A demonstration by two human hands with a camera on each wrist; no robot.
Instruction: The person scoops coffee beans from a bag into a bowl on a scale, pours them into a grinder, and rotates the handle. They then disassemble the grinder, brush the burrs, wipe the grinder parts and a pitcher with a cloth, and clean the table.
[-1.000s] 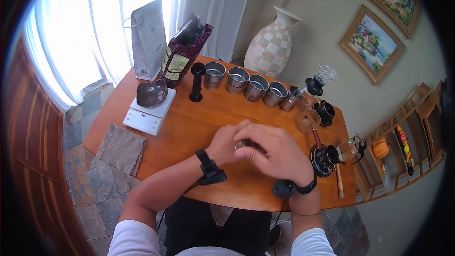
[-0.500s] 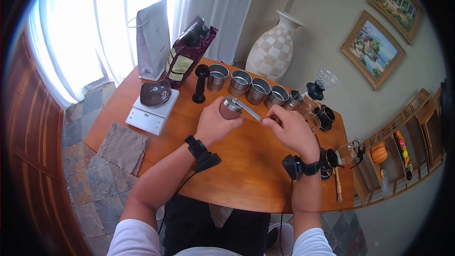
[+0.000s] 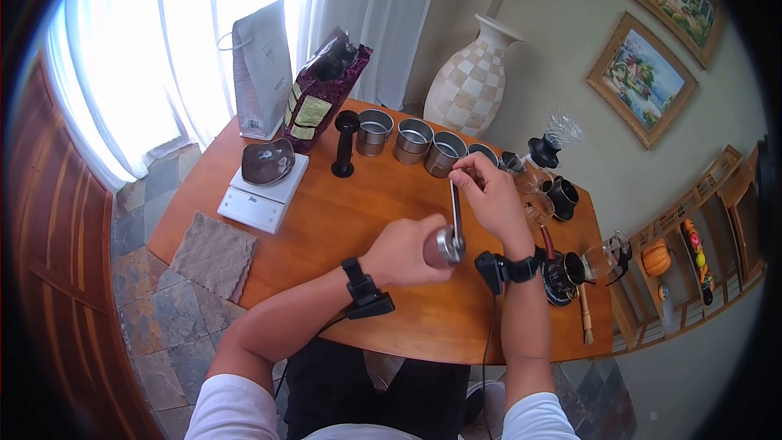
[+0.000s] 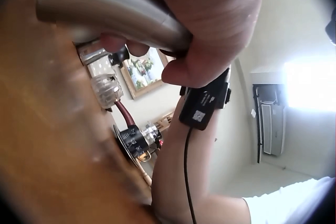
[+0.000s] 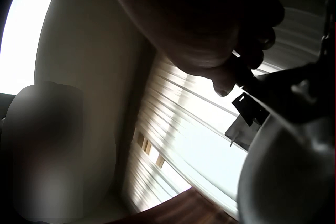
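In the head view my left hand (image 3: 397, 254) grips the brownish body of a manual coffee grinder (image 3: 438, 251), tilted so its metal top faces right. Its crank handle (image 3: 456, 216) points away from me, and my right hand (image 3: 494, 202) pinches the far end of it. The left wrist view shows the grinder's smooth body (image 4: 105, 6) large and close, with fingers (image 4: 178, 71) wrapped around it. Seen from the right wrist, the right hand (image 5: 184, 29) is dark against the bright window.
A white scale (image 3: 259, 204) carrying a dark dish (image 3: 267, 161) stands at left, beside a folded cloth (image 3: 213, 257). Along the back are coffee bags (image 3: 322, 98), a black tamper-like tool (image 3: 345, 145) and several metal cups (image 3: 414, 140). Glassware (image 3: 538, 179), a black pot (image 3: 562, 273) and a brush (image 3: 585, 318) line the right.
The hands first overlapped near the front, then spread with the grinder between them. Since then the grinder has come nearer and right, its top tipping right, and the crank has swung round to point away.
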